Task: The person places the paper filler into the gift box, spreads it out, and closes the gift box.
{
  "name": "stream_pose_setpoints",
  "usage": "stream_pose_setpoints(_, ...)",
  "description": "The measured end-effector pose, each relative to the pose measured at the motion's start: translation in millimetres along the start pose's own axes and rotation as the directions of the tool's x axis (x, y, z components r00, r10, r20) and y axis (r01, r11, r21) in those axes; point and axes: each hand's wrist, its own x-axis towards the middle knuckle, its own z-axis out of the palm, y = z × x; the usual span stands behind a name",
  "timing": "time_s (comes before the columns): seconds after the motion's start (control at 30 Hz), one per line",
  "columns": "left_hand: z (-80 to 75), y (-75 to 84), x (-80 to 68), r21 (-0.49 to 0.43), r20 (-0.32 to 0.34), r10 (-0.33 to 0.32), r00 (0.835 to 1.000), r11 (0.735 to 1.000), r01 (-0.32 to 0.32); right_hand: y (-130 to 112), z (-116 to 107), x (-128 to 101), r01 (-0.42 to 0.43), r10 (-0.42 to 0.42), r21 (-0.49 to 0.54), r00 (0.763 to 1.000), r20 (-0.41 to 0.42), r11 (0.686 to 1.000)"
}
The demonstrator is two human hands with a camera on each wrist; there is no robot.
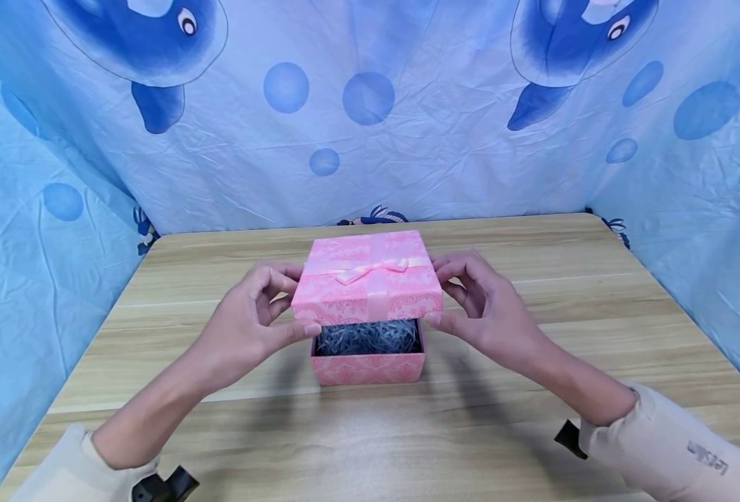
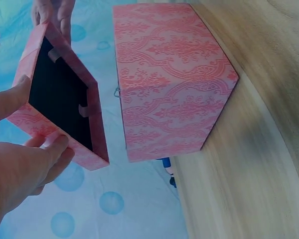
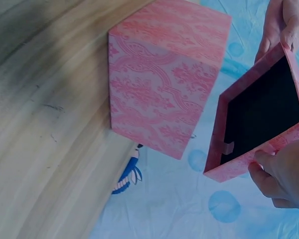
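Both sleeved forearms reach in toward the pink gift box (image 1: 367,362) at the middle of the wooden table (image 1: 533,432). Left hand (image 1: 250,324) and right hand (image 1: 485,310) pinch opposite sides of the bow-tied lid (image 1: 368,279), held just above the box and clear of it. Grey shredded paper (image 1: 367,337) shows inside. Judging by this, the lid is mid-transfer; the next move needs level, square handling.

Wooden table (image 1: 533,432); blue cloth backdrop (image 1: 445,153) (dolphin print, bubbles) behind, both sides.
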Motion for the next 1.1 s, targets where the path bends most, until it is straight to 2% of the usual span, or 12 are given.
stream_pose_setpoints(0.2,4.5,-4.4,0.5,0.023,-0.005,-0.012,1.000,1.000,0.012,6.5,2.3,-4.4,-0.059,0.059,-0.068,0.998,-0.008,0.996)
stream_pose_setpoints(0.37,8.1,-8.3,0.2,0.065,-0.024,-0.030,0.999,0.997,0.031,13.2,5.2,-7.4,-0.072,0.071,-0.077,0.997,-0.017,0.994)
stream_pose_setpoints(0.63,15.9,-22.9,-4.9,0.068,-0.060,0.017,0.998,0.998,-0.013,26.0,11.3,-13.6,-0.069,0.067,-0.063,0.997,-0.023,0.996)
stream_pose_setpoints(0.9,22.6,-38.9,-11.6,0.041,-0.079,0.062,0.995,0.997,-0.059,40.0,17.1,-20.4,0.006,-0.006,-0.057,1.000,-0.007,0.998)
stream_pose_setpoints(1.1,26.7,-45.3,-13.8,0.053,-0.077,0.072,0.994,0.996,-0.068,49.4,22.6,-26.7,-0.037,0.037,-0.052,0.999,-0.011,0.998)
